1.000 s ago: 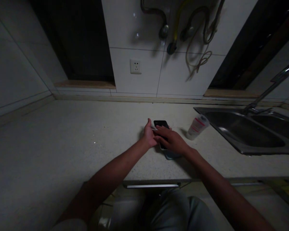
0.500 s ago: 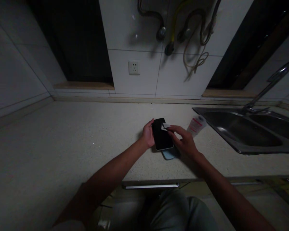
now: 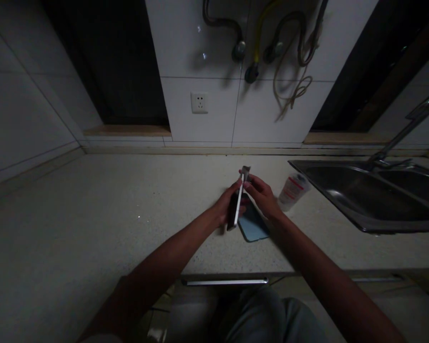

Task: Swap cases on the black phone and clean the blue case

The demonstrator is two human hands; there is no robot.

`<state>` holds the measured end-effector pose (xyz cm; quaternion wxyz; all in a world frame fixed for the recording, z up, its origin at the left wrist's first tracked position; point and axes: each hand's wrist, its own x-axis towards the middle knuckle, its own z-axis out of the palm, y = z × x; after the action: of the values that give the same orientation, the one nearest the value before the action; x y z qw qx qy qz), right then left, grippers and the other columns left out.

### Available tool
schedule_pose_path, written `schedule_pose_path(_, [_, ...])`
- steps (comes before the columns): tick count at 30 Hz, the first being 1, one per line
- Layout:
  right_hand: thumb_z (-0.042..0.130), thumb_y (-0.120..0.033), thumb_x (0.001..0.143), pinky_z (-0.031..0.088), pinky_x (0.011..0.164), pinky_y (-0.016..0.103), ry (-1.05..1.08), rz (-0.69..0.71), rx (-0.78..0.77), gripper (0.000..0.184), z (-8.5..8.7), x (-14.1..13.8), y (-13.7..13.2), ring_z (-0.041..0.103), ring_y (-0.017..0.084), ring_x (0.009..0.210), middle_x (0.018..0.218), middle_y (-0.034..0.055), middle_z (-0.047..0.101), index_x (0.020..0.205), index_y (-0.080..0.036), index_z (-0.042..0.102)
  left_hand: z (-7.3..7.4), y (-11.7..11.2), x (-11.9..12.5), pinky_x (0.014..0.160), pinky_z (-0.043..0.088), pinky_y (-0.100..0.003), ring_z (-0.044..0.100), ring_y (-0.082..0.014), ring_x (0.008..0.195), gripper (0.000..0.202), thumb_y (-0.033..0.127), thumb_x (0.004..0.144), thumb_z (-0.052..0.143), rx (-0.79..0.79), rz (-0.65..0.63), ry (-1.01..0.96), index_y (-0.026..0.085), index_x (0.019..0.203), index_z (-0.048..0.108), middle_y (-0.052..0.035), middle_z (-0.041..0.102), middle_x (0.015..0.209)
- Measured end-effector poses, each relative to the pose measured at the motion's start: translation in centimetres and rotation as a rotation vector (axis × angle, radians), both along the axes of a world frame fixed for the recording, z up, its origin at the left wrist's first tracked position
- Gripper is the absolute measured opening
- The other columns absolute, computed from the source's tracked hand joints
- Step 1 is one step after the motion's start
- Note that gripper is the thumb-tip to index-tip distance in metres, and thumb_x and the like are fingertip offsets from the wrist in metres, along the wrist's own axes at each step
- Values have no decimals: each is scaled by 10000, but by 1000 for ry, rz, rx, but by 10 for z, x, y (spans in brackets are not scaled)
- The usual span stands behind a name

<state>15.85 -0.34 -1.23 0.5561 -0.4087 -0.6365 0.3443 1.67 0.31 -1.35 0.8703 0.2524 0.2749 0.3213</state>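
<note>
A dark-screened smartphone (image 3: 237, 207) with a pale rim stands on its edge in my left hand (image 3: 226, 204), whose fingers wrap round it. My right hand (image 3: 261, 191) pinches a small white wipe (image 3: 246, 170) against the phone's upper end. Below and to the right of the phone, a light blue phone case (image 3: 253, 225) lies flat on the counter. Just right of my right hand is a clear plastic cup (image 3: 292, 190) with red printing, leaning to one side.
The pale speckled countertop (image 3: 157, 200) runs along the tiled wall. A double steel sink (image 3: 357, 224) with a tall faucet (image 3: 396, 138) is on the right. A socket (image 3: 199, 103) and hanging hoses are on the wall. A drawer handle (image 3: 225, 282) lies under the front edge.
The phone has turned from screen-up to edge-up in my left hand. My right hand has moved with the wipe from the screen to the phone's upper end. More of the blue case shows.
</note>
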Motion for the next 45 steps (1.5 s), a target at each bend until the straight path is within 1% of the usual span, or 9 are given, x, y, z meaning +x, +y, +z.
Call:
schedule_pose_path(3, [585,-599,824,553,769,340,-14,10,-60,527,-5,-3,-2,652,215,912,1117,42,699,1219,-252,617,2,-4,-1,290,209,-159,388,-56,355,547,734,780,563,-51,-186,-62,192,857,585,-28,565,664])
schedule_pose_path(7, [661,-578,752,539,694,308,68,-54,-78,445,-12,-3,-1,631,190,790,910,17,698,1016,-221,645,1,-8,4,312,260,-173,448,-101,400,585,765,779,516,-70,-285,-192,205,929,596,-30,555,654])
schedule_pose_path(11, [717,-525,709,512,637,293,149,-146,-96,398,-11,-1,0,607,170,698,784,-4,666,937,-206,651,3,-7,6,409,428,-250,572,-165,481,507,670,857,470,-24,-194,-263,191,940,617,-47,603,668])
schedule_pose_path(17, [652,-529,776,539,702,342,80,-253,-37,453,-13,5,2,652,213,803,917,43,721,1077,-190,672,5,0,-3,631,567,-368,704,-242,685,276,338,907,503,54,-148,-76,126,1026,634,-127,709,807])
schedule_pose_path(24, [434,-458,960,385,1110,493,-499,-124,315,415,-19,13,-2,539,258,1294,1356,69,623,1265,-275,649,-5,3,9,606,539,-362,672,-245,573,507,554,937,423,-51,8,31,119,907,681,-120,685,644])
schedule_pose_path(30, [475,-382,967,287,1174,555,-680,111,436,353,-14,8,-12,451,253,1385,1402,76,582,1243,-263,660,0,7,5,779,544,-421,713,-277,767,570,571,956,342,-95,217,-46,120,1081,668,-135,733,813])
schedule_pose_path(35, [504,-341,952,407,1118,476,-690,252,470,288,-10,3,-24,542,219,1308,1305,45,659,1139,-277,713,0,16,-3,878,509,-450,703,-313,873,775,615,953,189,-43,260,-137,14,1229,592,-222,718,931])
schedule_pose_path(41, [464,-334,965,510,1008,430,-614,141,449,304,-13,7,-23,695,207,1082,1117,37,751,1031,-279,755,-4,23,-5,923,492,-472,698,-320,912,753,591,954,174,-74,327,-149,37,1257,585,-215,718,986])
schedule_pose_path(45, [432,-383,985,456,1069,490,-602,-5,422,348,-19,10,-14,608,243,1230,1238,73,698,1118,-255,727,-3,22,-3,931,489,-510,691,-341,953,685,557,963,219,-97,313,-114,61,1193,632,-193,729,966])
